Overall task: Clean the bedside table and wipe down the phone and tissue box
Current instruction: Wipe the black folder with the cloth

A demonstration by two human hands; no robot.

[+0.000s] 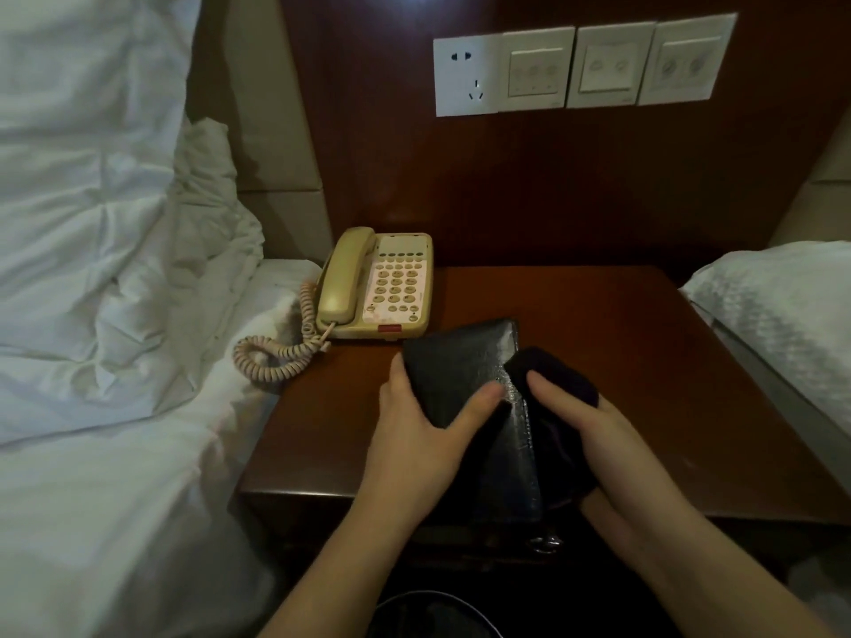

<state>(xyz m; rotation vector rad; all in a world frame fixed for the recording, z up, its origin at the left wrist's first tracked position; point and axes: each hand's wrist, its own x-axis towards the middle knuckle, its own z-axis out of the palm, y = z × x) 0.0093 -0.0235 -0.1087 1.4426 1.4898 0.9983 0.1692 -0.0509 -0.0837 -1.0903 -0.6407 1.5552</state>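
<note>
A black leather tissue box is tilted up over the front of the dark wooden bedside table. My left hand grips its left side, thumb across the top face. My right hand holds a dark cloth bunched against the box's right side. A beige corded phone sits at the table's back left corner, handset on its cradle, and its coiled cord spills off the left edge toward the bed.
A bed with rumpled white bedding lies along the left; a second white bed borders the right. A wooden wall panel carries a socket and switch plates. A drawer handle shows on the table's front.
</note>
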